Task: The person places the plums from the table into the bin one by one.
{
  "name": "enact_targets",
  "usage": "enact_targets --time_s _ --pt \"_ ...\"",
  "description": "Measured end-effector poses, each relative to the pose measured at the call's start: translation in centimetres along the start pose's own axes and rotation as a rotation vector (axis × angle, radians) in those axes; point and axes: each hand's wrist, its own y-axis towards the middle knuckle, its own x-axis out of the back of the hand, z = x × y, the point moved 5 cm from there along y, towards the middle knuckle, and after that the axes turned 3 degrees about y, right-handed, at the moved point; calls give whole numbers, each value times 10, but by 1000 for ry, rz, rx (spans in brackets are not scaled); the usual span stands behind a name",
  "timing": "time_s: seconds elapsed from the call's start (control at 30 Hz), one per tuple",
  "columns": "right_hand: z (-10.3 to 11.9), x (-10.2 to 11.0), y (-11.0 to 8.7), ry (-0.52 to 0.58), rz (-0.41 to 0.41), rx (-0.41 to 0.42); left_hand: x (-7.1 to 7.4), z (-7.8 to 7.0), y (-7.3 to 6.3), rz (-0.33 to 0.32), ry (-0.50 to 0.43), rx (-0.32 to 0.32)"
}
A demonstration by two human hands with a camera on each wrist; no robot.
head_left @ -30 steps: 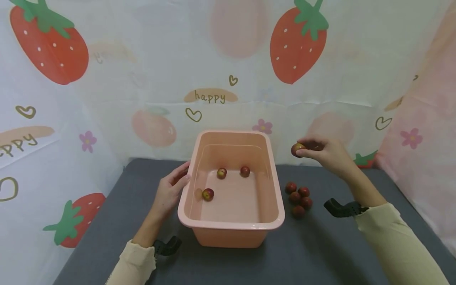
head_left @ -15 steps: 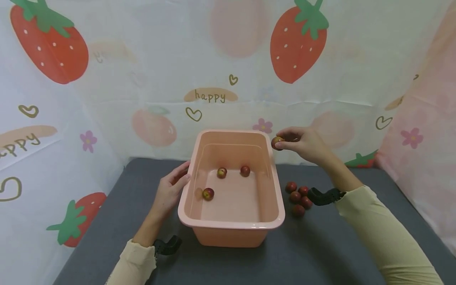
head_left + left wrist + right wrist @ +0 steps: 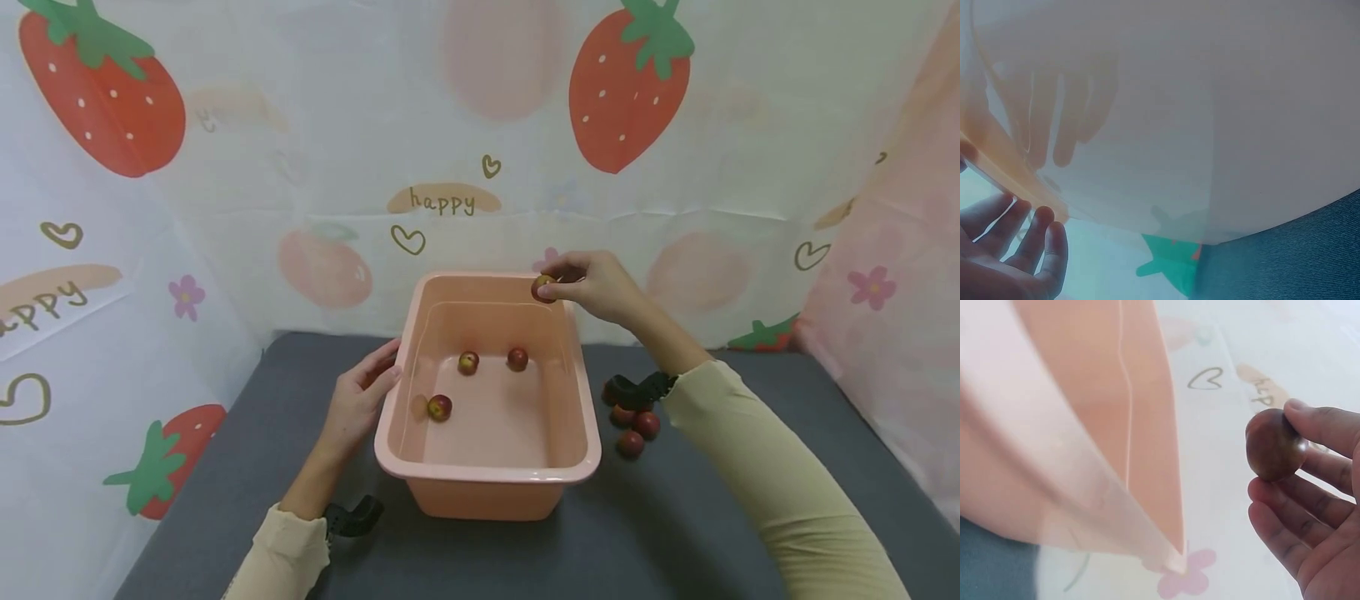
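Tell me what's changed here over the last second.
The right-hand grip carried its red fruit leftward, from right of the pink tub to its far right corner. The black wrist device moved along and now partly covers the fruit pile. Nothing was newly taken or let go. Unchanged: the left-hand grip at the tub's left side and the three fruits inside.

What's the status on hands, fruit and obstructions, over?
Right hand pinching one fruit near far end of the basin. Left hand touching its left side. Three fruits inside. Nothing seen blocking.
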Motion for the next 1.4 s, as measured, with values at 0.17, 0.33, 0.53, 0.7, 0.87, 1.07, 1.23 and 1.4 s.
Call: enact_targets --time_s 0.17,0.33,0.53,0.7,0.87,1.07,1.23,1.4 --pt "8 -12 13 -42 16 -15 0 -1 0 -3 8 0" --pt "18 -21 25 -94 23 -28 1 0 1 -3 6 -4" --pt "23 -34 37 -170 47 -54 2 0 0 -5 -3 -5" --pt "20 -47 44 -175 84 -81 1 0 0 -7 -16 -17" --pt "17 -60 49 -154 109 -98 0 0 0 -3 -25 -31" --pt "9 -73 57 -153 129 -124 2 1 1 -18 -40 -23" --pt "-1 -82 60 -151 143 -163 1 2 1 -8 -54 -20" --pt "-11 -89 59 -175 156 -203 0 2 1 -7 -44 -20"
